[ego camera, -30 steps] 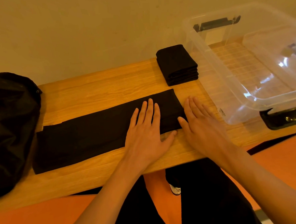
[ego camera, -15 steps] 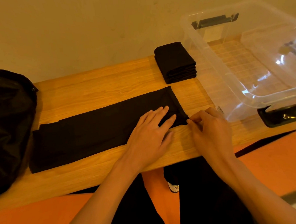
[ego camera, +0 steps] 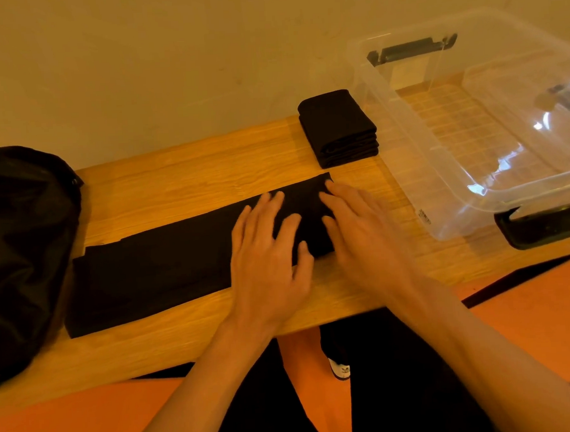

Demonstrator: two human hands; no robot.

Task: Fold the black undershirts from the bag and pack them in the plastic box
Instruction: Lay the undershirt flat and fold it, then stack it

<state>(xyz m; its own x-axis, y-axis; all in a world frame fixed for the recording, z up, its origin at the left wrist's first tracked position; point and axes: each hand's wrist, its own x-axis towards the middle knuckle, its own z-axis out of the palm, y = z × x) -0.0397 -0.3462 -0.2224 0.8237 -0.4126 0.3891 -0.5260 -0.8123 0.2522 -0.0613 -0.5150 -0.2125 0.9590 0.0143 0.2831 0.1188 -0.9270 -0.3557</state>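
Observation:
A black undershirt [ego camera: 154,265], folded into a long strip, lies across the wooden table [ego camera: 189,174]. Its right end is turned over on itself into a short fold. My left hand [ego camera: 266,256] lies flat on that end with fingers spread. My right hand [ego camera: 360,231] presses with straight fingers on the fold's right edge. A stack of folded black undershirts [ego camera: 338,127] sits behind, beside the clear plastic box [ego camera: 405,150] at the right. The black bag [ego camera: 24,249] stands at the left edge.
The box has black latch handles, one at the far side [ego camera: 410,49] and one at the near side [ego camera: 542,228]. A beige wall runs behind the table. Below the table edge are my dark trousers and an orange floor.
The right end of the strip has been turned over to the left into a short fold. Both hands moved from the strip's near right corner up onto that fold.

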